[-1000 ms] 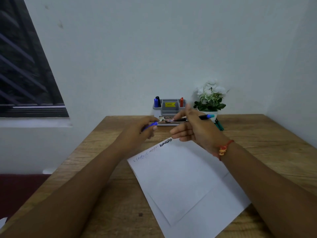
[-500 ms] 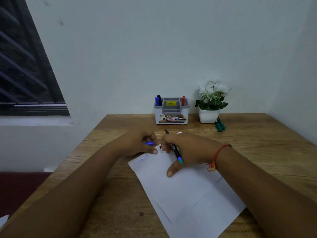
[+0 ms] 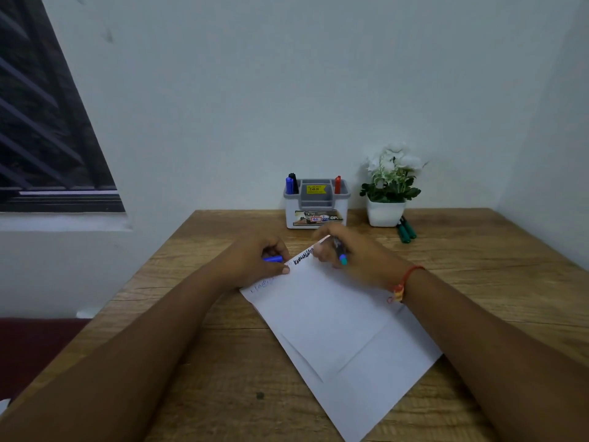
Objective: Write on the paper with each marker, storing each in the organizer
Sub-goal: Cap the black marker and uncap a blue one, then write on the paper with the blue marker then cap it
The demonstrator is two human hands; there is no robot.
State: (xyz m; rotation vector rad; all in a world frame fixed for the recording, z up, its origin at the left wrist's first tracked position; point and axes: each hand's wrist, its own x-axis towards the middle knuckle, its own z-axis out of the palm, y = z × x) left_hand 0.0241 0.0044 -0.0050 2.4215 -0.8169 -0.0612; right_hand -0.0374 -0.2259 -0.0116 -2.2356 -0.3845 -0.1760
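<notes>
Your wooden table carries a white sheet of paper lying at an angle, with blue and black writing along its far edge. At the back stands the grey-and-white organizer, with a blue marker and a black marker in its left slot and a red marker in its right. Beside it sits a potted white flower, with two green markers lying on the table just by the pot. Your right hand has its fingers wrapped round a blue-ended marker at the paper's far corner. Your left hand pins the paper's edge, fingers closed on a blue cap.
</notes>
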